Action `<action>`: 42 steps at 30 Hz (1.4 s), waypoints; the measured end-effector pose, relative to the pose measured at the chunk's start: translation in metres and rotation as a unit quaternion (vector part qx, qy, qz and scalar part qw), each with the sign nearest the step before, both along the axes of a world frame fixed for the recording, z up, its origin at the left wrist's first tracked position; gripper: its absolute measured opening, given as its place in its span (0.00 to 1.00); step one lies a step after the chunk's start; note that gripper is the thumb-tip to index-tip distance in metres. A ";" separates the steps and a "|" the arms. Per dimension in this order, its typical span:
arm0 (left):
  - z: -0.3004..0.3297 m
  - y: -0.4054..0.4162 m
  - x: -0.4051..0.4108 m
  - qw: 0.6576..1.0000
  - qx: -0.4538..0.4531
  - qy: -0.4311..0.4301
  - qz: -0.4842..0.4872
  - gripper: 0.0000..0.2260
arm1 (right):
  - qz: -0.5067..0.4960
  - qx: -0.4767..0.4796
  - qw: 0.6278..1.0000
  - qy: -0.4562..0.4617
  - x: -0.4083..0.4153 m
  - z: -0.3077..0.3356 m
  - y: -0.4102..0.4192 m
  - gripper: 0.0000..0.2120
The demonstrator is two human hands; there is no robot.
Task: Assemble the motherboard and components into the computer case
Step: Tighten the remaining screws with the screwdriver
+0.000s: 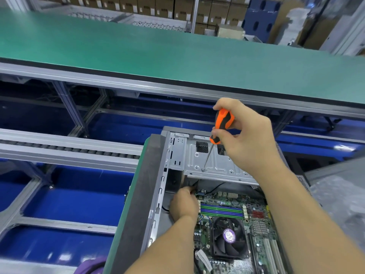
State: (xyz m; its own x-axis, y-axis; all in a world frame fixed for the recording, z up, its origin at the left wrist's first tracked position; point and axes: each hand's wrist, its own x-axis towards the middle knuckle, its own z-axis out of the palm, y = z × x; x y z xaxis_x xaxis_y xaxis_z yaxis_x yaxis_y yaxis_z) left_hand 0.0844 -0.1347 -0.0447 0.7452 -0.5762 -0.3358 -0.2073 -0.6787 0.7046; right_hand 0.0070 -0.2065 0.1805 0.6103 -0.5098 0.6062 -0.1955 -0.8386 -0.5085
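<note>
An open grey computer case point(150, 186) lies flat in front of me, with the green motherboard point(260, 230) inside it. The board carries a black CPU fan point(229, 240) and purple and green memory slots point(221, 210). My right hand point(245, 139) grips an orange and black screwdriver point(219, 127). Its tip rests on a screw in the silver drive bracket point(215, 167) at the case's far end. My left hand point(184, 204) reaches down at the board's far left corner, its fingers curled around a black cable there; the fingertips are hidden.
A long green conveyor belt point(158, 52) runs across behind the case. Grey aluminium rails and roller tracks point(69, 149) over blue floor panels lie to the left. Cardboard boxes point(158, 6) are stacked at the back. Clear plastic wrapping point(339, 198) lies at the right.
</note>
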 end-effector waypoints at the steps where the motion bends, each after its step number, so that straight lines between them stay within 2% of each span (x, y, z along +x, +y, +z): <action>1: 0.000 0.000 0.000 1.000 -0.002 0.004 0.004 0.12 | 0.002 0.015 1.000 0.015 0.001 0.005 -0.003 0.24; 3: 0.000 0.001 -0.001 1.000 -0.003 0.008 0.007 0.11 | 0.031 0.059 0.997 0.046 0.001 0.011 -0.006 0.27; 6: 0.000 0.002 -0.001 1.000 -0.006 0.002 0.003 0.11 | 0.073 0.129 0.988 0.045 -0.004 0.014 -0.007 0.31; 11: 0.000 0.002 -0.001 1.000 -0.009 -0.004 -0.004 0.11 | -0.048 -0.027 0.998 0.044 -0.006 0.015 -0.008 0.22; 14: 0.001 0.003 -0.001 1.000 -0.013 0.000 -0.006 0.11 | -0.006 0.017 0.999 0.048 -0.005 0.016 -0.008 0.22; 17: 0.002 0.003 0.000 1.000 -0.017 0.004 -0.007 0.11 | 0.042 0.087 0.992 0.085 -0.006 0.017 -0.009 0.30; 24: 0.002 0.002 -0.001 1.000 -0.014 0.006 -0.006 0.11 | -0.051 0.008 0.998 0.033 -0.003 0.009 -0.005 0.27; 26: 0.003 0.002 -0.001 1.000 -0.013 0.008 -0.006 0.11 | -0.022 0.041 0.998 0.046 -0.002 0.010 -0.005 0.27; 30: 0.003 0.004 -0.001 1.000 -0.017 0.006 -0.005 0.11 | 0.053 0.109 0.988 0.093 -0.001 0.014 -0.004 0.35; 33: 0.003 0.003 -0.001 1.000 -0.014 0.004 -0.004 0.11 | -0.008 0.059 0.998 0.034 0.000 0.011 -0.006 0.28; 36: 0.003 0.003 0.000 1.000 -0.011 0.003 -0.006 0.11 | -0.015 0.074 0.997 -0.001 0.001 0.004 -0.007 0.26; 39: 0.002 0.003 0.000 1.000 -0.011 0.003 -0.007 0.11 | -0.010 0.110 0.994 -0.001 0.004 -0.002 -0.007 0.28; 42: 0.001 0.003 -0.001 1.000 -0.012 0.007 0.000 0.11 | -0.016 0.037 0.998 0.047 0.005 0.002 -0.007 0.36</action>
